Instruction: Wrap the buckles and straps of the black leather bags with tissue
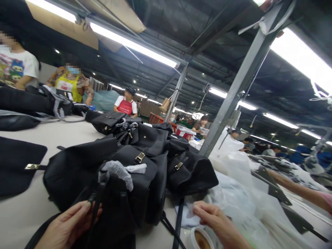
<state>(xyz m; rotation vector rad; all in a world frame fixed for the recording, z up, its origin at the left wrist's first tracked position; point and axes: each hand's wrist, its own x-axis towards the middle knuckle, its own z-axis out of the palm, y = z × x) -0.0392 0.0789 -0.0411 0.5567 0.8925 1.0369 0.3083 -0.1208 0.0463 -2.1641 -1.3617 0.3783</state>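
Observation:
In the head view, my left hand (71, 223) pinches a thin black strap at the lower left, in front of a black bag (85, 155) lying on the pale table (15, 221). The bag's handle wrap (119, 171) is clear crinkled plastic. To the right, my right hand (212, 218) is closed at the fingertips on a small translucent scrap (191, 210). A white round tub (201, 238) with brown contents stands just below that hand. A gold buckle (140, 157) shows on the bag's flap.
More black bags (192, 173) are piled behind. Clear plastic sheeting (233, 186) covers the right side, where another person's arm (298, 186) reaches in. A metal post (230, 90) rises behind the pile. Several people work beyond the table.

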